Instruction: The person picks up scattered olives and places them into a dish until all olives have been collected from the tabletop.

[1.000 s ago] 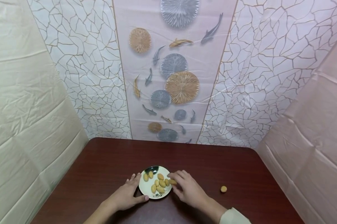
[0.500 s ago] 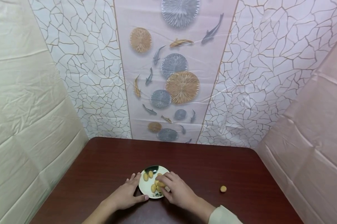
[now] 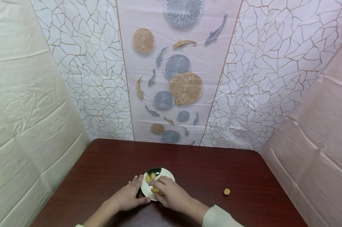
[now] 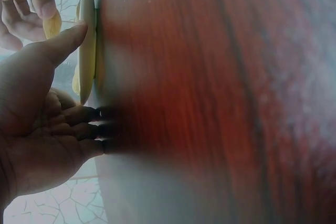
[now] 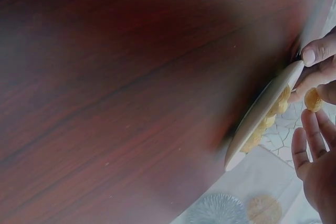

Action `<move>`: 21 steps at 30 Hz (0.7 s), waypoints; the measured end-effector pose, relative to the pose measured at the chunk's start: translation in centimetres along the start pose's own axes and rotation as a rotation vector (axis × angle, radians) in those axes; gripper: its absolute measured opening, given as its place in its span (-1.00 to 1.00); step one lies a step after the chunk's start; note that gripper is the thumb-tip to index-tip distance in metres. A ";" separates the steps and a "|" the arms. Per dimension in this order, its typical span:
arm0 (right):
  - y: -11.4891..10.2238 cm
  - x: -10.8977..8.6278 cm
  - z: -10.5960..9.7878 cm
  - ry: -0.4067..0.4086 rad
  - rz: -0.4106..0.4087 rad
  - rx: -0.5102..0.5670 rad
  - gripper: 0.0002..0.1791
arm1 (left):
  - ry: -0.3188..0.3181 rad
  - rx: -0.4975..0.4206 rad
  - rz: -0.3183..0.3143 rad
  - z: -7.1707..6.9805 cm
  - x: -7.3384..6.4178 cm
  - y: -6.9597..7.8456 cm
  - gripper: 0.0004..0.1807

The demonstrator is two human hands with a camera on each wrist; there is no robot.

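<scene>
A small white plate [image 3: 145,190] with a dark green patch at its far rim stands on the table and bears several small yellow oval fruits [image 3: 148,179]. My left hand [image 3: 126,197] is at the plate's left side, thumb and fingers straight along its rim. Over the plate, my right hand [image 3: 173,194] pinches one yellow oval fruit [image 5: 313,99] between thumb and fingers. The left wrist view also shows this held fruit [image 4: 52,26] above the rim. From the head view, the right hand hides much of the plate's right half and the fruits there.
A small round yellow-tan piece [image 3: 227,191] lies by itself on the dark red wooden table [image 3: 205,164], right of the plate. Patterned cloth [image 3: 185,88] hangs behind the table, and plain pale cloth [image 3: 26,126] closes off the sides.
My right hand has moved left from the plate's right rim to over its middle, carrying the pinched fruit. The left hand and the plate stay put.
</scene>
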State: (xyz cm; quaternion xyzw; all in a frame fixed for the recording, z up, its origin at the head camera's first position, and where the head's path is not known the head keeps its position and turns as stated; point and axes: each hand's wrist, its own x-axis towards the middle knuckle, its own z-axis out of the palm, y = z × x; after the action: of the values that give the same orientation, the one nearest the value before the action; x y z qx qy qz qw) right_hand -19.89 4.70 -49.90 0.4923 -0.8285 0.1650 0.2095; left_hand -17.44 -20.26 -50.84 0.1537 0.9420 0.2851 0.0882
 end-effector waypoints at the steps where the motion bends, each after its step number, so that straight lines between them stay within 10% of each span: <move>1: -0.1 0.1 0.1 -0.006 0.000 0.002 -0.50 | 0.000 0.000 0.000 0.0 0.0 0.0 0.28; 21: -1.0 0.7 1.4 -0.125 0.054 0.002 -0.56 | -0.003 -0.006 0.002 0.1 0.1 -0.4 0.29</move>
State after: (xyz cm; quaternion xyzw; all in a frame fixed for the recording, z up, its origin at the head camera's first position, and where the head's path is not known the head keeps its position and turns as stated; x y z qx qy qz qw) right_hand -19.55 3.08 -50.70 0.4792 -0.8530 0.1402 0.1521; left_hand -17.64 -20.48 -51.15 0.1547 0.9409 0.2877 0.0896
